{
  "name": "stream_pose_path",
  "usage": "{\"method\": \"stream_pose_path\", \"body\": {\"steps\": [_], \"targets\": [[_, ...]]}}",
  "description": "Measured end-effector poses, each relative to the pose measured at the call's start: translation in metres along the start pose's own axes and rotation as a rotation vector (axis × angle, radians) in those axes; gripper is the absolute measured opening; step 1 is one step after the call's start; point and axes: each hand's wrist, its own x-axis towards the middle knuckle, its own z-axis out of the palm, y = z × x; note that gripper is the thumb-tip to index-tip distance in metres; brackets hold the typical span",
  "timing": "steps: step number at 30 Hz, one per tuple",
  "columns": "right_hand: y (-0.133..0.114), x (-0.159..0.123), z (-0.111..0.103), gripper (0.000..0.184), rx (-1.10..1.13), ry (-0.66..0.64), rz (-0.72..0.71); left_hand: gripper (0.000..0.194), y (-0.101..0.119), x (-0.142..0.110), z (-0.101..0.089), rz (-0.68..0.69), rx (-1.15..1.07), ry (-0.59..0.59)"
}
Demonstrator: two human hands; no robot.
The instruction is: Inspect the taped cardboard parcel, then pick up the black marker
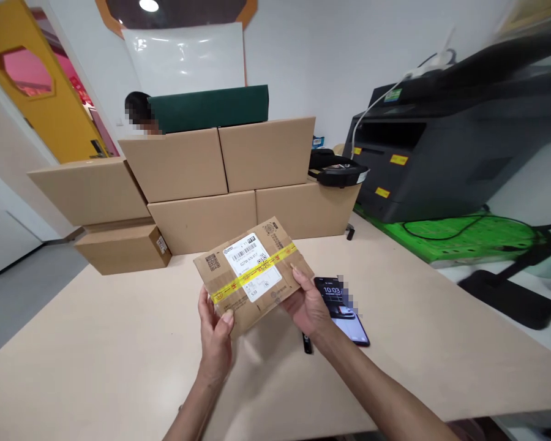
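I hold a small cardboard parcel (252, 272) above the table, tilted up to the right. It carries a white shipping label and a strip of yellow tape. My left hand (215, 334) grips its lower left corner with the thumb on top. My right hand (308, 303) grips its lower right edge. A black phone (349, 309) with a lit screen lies on the table just right of my right hand. A dark pen-like object (307, 343) lies under my right wrist.
Stacked cardboard boxes (220, 184) stand along the far side of the beige table (96, 343); a person sits behind them. A black printer (445, 147) on a green mat (459, 236) fills the right. A black tape dispenser (337, 168) rests on the boxes.
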Motion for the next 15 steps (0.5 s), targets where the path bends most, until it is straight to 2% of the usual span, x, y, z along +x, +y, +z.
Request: {"method": "stream_pose_path", "body": {"steps": [3,6,8,12,15], "targets": [[-0.007,0.001,0.003,0.05,0.03,0.0,-0.049,0.098,-0.001,0.0,0.0,-0.019,-0.038,-0.062],[-0.016,0.001,0.007,0.054,0.022,-0.006,-0.138,0.087,0.001,0.005,-0.003,-0.151,-0.085,-0.123],[-0.018,0.002,0.008,0.063,-0.001,-0.001,-0.187,0.08,0.001,0.008,-0.005,-0.223,-0.117,-0.11],[-0.012,0.003,0.002,0.085,0.003,-0.046,-0.17,0.077,-0.004,0.011,-0.005,-0.213,-0.177,-0.057],[-0.007,0.001,-0.003,0.084,-0.007,-0.156,-0.154,0.07,-0.007,0.007,-0.003,-0.207,-0.217,-0.047]]}}
